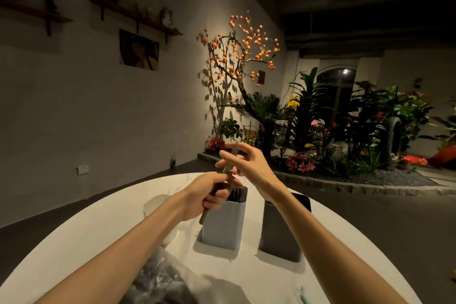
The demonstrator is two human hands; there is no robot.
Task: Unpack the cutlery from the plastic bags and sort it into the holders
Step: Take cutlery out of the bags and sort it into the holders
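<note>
White and smooth, the round table (103,234) is the largest thing and carries all the rest. Two tall holders with rounded corners stand on it, both below the two raised hands. Just under the left hand is the pale grey holder (223,223), matte, with dark cutlery tips showing inside its open top. Beside it, to the right and under the right forearm, stands the dark grey holder (280,229), apart from the first one. Behind the dark holder lies a flat black phone (301,201) with a shiny face. Nearer to the person than the grip, under the left forearm, lies a heap of crumpled clear plastic bags (158,279) with dark pieces inside. A clear glass (158,203) stands to the left of the left wrist.

The left hand (212,196) is curled into a fist around a knife (217,191). Its brown handle sticks out below the fist, in front of the pale holder's upper wall, and the thin metal blade goes up and to the right toward the other hand. The right hand (246,163) is above the left one, wrist bent, fingers loosely spread. Its fingertips (223,154) are at the blade's upper end, but blur hides whether they pinch it.
</note>
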